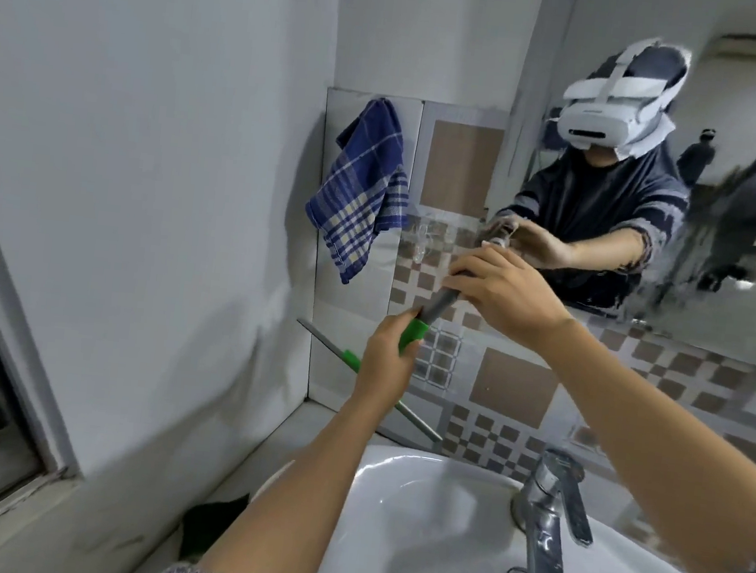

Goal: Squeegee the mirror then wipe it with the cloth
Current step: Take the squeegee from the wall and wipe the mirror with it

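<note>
Mirror (735,114): on the wall, just beyond and above the right hand (501,294), which sits near the glass's lower left corner.
Squeegee (439,309): held between the two hands, well short of the glass; its blade (320,334) sits low, on the far side of the left hand (387,357), against the patterned tiles (510,384).
Hands: left hand curled round the green grip; right hand wrapped over the far end of the grey shaft.
Cloth (363,191): blue check, hanging on the wall up and to the left of both hands, touched by neither.
Done: apparently nothing yet; no stroke on the glass is evident.
Left: bring the blade to the mirror, draw it across, then take down the cloth and wipe.
Below the forearms: sink (399,461).
</note>
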A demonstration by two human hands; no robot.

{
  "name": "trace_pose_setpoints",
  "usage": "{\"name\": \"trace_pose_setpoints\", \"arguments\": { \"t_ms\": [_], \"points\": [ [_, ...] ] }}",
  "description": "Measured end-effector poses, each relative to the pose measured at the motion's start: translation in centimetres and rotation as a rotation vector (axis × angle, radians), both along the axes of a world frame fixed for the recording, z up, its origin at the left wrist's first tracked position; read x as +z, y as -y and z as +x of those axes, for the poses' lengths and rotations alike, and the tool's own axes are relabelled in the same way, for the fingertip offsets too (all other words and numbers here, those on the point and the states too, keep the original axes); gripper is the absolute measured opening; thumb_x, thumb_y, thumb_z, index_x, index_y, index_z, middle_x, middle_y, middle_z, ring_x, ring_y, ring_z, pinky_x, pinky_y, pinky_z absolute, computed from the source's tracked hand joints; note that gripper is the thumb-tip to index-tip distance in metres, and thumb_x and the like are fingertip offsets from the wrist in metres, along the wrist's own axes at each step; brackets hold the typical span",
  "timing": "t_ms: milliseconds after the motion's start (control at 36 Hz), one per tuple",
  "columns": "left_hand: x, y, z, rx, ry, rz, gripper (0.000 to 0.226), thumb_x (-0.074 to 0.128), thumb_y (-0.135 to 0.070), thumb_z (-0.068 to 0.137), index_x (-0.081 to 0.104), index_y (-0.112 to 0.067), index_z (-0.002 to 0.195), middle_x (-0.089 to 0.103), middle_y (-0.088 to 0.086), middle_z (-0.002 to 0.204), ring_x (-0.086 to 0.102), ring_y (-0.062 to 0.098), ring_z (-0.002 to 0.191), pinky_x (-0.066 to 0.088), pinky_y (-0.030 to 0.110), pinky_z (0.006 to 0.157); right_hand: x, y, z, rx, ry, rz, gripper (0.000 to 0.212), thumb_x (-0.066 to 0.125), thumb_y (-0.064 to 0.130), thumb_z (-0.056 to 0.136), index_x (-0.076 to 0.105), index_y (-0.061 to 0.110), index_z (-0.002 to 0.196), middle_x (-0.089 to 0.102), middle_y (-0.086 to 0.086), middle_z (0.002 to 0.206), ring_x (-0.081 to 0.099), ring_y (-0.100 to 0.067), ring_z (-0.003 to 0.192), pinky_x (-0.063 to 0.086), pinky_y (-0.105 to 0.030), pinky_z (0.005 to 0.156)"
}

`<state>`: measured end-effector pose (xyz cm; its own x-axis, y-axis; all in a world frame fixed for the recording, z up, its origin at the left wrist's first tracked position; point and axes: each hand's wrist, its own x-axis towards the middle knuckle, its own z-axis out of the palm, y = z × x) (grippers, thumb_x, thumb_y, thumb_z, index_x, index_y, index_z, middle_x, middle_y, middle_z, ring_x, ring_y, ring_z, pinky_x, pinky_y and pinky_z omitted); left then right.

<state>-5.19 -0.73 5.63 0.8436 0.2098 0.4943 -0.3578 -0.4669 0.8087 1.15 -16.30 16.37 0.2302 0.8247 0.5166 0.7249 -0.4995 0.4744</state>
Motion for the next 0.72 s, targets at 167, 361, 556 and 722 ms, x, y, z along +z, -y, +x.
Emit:
{"name": "trace_pose_setpoints", "arguments": {
  "t_ms": [167, 361, 556, 722],
  "points": [
    [2.3, 1.9, -1.5, 0.034, 0.108, 0.131, 0.045, 0.054, -0.01, 0.091, 0.044, -0.017, 0.134, 0.054, 0.005, 0.123, 0.052, 0.016, 0.112, 0.046, 0.035, 0.097, 2.0, 3.4, -2.5, -0.07, 0.018, 0.045, 0.026, 0.065, 0.016, 0.082, 0.063, 0.016, 0.107, 0.063, -0.005, 0.109, 0.057, -0.028, 0.106, 0.029, -0.036, 0.106],
    [7.6, 2.7, -3.5, -0.009, 0.252, 0.451, 0.044, 0.054, -0.011, 0.09, 0.048, -0.022, 0.132, 0.055, 0.0, 0.127, 0.05, 0.018, 0.114, 0.036, 0.038, 0.101, 3.6, 7.9, -6.6, -0.194, -0.103, 0.085, 0.027, 0.06, 0.021, 0.087, 0.054, 0.013, 0.111, 0.055, -0.01, 0.109, 0.06, -0.034, 0.087, 0.049, -0.042, 0.074],
    [15.2, 3.9, -4.2, -0.052, 0.419, 0.82, 0.041, 0.054, -0.018, 0.091, 0.049, -0.025, 0.131, 0.056, -0.001, 0.129, 0.047, 0.017, 0.122, 0.018, 0.034, 0.11, 4.3, 11.0, -9.7, -0.212, -0.236, 0.289, 0.036, 0.058, 0.022, 0.089, 0.047, 0.011, 0.122, 0.056, -0.011, 0.113, 0.06, -0.035, 0.082, 0.048, -0.042, 0.063],
    [19.6, 5.9, -3.7, -0.069, 0.6, 0.817, 0.04, 0.061, -0.02, 0.087, 0.054, -0.02, 0.126, 0.059, 0.001, 0.127, 0.049, 0.018, 0.122, 0.018, 0.035, 0.113, 6.0, 12.5, -11.3, -0.254, -0.127, 0.506, 0.04, 0.055, 0.025, 0.092, 0.049, 0.02, 0.131, 0.065, -0.009, 0.105, 0.062, -0.031, 0.087, 0.048, -0.037, 0.057]
  ]
}}
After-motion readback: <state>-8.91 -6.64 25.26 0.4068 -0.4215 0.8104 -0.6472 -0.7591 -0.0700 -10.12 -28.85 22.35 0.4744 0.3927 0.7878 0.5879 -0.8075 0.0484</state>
